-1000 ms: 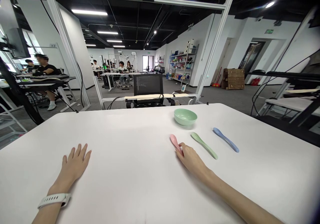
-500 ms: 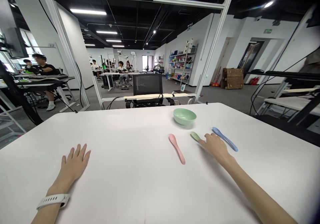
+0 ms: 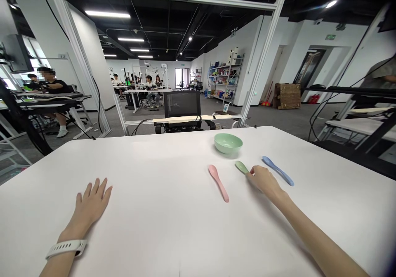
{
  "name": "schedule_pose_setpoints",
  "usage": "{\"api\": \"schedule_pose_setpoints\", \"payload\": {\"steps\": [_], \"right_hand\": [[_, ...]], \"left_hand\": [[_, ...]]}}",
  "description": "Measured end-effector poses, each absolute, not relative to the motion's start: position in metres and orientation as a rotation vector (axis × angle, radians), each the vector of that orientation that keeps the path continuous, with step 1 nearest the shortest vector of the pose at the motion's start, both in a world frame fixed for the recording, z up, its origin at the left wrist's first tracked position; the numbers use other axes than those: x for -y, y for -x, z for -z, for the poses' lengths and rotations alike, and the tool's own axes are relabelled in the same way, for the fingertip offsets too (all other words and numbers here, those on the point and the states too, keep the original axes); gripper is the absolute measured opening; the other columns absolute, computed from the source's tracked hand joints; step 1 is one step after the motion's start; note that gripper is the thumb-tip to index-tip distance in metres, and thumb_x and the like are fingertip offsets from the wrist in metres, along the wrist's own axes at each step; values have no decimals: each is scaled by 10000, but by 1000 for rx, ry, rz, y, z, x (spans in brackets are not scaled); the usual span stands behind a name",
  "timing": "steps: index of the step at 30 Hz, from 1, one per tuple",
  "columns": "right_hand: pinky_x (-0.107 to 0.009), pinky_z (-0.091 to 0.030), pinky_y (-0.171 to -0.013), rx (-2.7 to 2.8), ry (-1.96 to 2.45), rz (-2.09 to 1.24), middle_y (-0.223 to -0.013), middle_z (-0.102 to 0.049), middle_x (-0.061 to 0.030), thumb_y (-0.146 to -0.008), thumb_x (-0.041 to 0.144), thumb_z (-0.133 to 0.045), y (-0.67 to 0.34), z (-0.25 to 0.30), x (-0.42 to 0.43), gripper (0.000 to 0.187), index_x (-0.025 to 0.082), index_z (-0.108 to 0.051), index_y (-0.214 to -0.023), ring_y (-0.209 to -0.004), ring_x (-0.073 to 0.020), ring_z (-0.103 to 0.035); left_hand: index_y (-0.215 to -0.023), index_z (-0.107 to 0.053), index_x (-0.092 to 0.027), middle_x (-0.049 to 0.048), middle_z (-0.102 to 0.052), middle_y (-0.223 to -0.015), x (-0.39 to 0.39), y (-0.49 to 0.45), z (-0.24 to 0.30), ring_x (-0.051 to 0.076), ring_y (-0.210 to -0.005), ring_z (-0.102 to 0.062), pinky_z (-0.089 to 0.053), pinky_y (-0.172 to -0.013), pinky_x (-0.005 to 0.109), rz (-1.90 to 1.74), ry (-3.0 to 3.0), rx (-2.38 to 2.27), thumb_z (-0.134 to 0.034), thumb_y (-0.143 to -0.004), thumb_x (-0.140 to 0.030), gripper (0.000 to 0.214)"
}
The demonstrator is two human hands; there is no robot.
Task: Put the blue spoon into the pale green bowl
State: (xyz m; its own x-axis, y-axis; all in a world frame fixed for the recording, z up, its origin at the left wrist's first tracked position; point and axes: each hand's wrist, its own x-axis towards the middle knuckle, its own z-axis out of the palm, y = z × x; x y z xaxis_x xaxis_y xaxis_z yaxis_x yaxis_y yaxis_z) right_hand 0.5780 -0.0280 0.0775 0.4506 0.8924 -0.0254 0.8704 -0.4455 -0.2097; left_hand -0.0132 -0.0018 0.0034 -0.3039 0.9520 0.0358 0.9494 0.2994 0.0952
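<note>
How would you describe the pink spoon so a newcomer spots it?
On the white table, find the green bowl near the far edge. Nearer the viewer, left of the green spoon and blue spoon, lies the pink spoon, the only pink one.

I read the bowl (image 3: 228,145) as smooth, glossy plastic. Pink spoon (image 3: 219,185), green spoon (image 3: 241,166) and blue spoon (image 3: 277,170): plastic too, smooth, softer sheen. Bench (image 3: 148,211) smooth, faintly satin. Wrist strap (image 3: 64,247) looks matt rubber. Frame (image 3: 266,48): dull metal. Chair back (image 3: 182,103) is mesh cloth; crate (image 3: 287,96), I'd say, rough wood.
</note>
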Motion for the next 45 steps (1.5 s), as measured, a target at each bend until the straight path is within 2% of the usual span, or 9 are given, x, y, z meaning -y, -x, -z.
{"api": "schedule_pose_setpoints", "payload": {"steps": [9, 17, 22, 28, 32, 35, 39, 42, 45], "right_hand": [[-351, -532, -758, 1552, 2518, -176, -1122, -829, -236, -1059, 201, -579, -584, -74, 25, 261, 93, -817, -1061, -1027, -342, -815], [-353, -537, -807, 1553, 2559, -200, -1216, -819, -248, -1101, 230, -512, -580, -81, 28, 361, 42, -796, -1222, -1123, -343, -800], [-342, -532, -846, 1556, 2581, -213, -1264, -814, -237, -1110, 242, -516, -578, -83, 29, 372, 47, -783, -1280, -1186, -342, -786], [-354, -536, -838, 1553, 2564, -213, -1233, -810, -237, -1091, 231, -532, -583, -79, 27, 349, 53, -788, -1247, -1157, -354, -787], [-385, -548, -875, 1617, 2389, -121, -1213, -786, -250, -1093, 308, -502, -585, -74, 24, 402, 60, -766, -1268, -1075, -343, -779], [-399, -551, -903, 1757, 2061, -152, -1204, -774, -199, -1080, 393, -477, -573, -70, 25, 449, 120, -729, -1333, -971, -296, -750], [-395, -533, -812, 1809, 1837, -396, -948, -769, -101, -1059, 531, -476, -536, -63, 37, 497, 174, -706, -1317, -826, -275, -692], [-362, -480, -732, 1828, 1820, -616, -675, -660, -18, -1068, 571, -460, -508, -61, 50, 421, 211, -675, -1107, -716, -252, -637], [-328, -401, -678, 1866, 1822, -664, -574, -513, 48, -1057, 444, -487, -494, -60, 56, 268, 279, -492, -846, -608, -196, -537]], "left_hand": [[-1753, -366, -113, 181, -305, -1864, 1, 15, -1, 410, -1723, -288, -257, -1376, 683, -250, -1849, -2504, -160, -1072, -504, 811], [-1761, -336, -103, 177, -276, -1872, 3, 12, -4, 409, -1735, -253, -237, -1384, 674, -238, -1832, -2495, -129, -1064, -505, 831], [-1753, -376, -129, 173, -312, -1863, 2, 14, -2, 396, -1727, -285, -254, -1382, 659, -282, -1832, -2495, -189, -1062, -505, 809], [-1757, -363, -116, 173, -311, -1863, 1, 15, 0, 409, -1727, -279, -250, -1376, 676, -274, -1850, -2494, -155, -1053, -514, 835], [-1758, -361, -114, 174, -305, -1867, 2, 15, 0, 408, -1728, -279, -241, -1381, 668, -279, -1843, -2492, -141, -1049, -530, 851], [-1763, -348, -115, 172, -297, -1871, 2, 16, 1, 405, -1734, -263, -232, -1385, 661, -265, -1845, -2487, -124, -1045, -541, 864], [-1759, -354, -105, 183, -309, -1864, 1, 17, 3, 412, -1728, -275, -243, -1377, 669, -273, -1858, -2495, -126, -1043, -540, 868], [-1752, -378, -112, 182, -330, -1856, 0, 18, 3, 412, -1723, -291, -254, -1371, 675, -289, -1863, -2501, -141, -1046, -533, 856], [-1747, -387, -105, 188, -335, -1852, 0, 17, 1, 415, -1720, -296, -258, -1367, 684, -286, -1862, -2496, -144, -1049, -527, 851]]}}
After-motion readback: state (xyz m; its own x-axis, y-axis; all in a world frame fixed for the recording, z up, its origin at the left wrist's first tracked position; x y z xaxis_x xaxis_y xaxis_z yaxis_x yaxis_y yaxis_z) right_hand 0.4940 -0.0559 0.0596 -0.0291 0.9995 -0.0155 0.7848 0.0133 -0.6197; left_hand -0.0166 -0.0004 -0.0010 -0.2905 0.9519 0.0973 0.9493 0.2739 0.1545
